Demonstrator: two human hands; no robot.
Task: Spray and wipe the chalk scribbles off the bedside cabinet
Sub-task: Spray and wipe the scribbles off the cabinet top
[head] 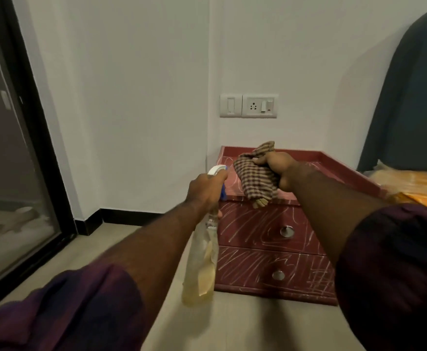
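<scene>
1. My left hand (204, 191) is clenched round the neck of the spray bottle (202, 262). Its white-and-blue nozzle points at the left front corner of the bedside cabinet (253, 234).
2. My right hand (280, 171) grasps a bunched checked cloth (255, 178) over the cabinet top. The cloth's tail droops past the front edge onto the upper drawer. I cannot tell whether the cloth is pressing on the surface.
3. The cabinet stands on the floor against the white wall, just beside the bed (420, 188). Chalk scribbles (306, 269) cover its top and both drawer fronts.
4. The bottle looks like thin clear plastic, part full of yellowish liquid, so I judge it light but inclined to swing. The neck grip, with a finger free for the trigger, suits it.
5. The cloth is soft and limp, so I would wad it in the palm to get a firm pad.
6. The red finish looks hard and glossy, so wet chalk may smear. The metal knobs (286, 231) could snag the cloth.
</scene>
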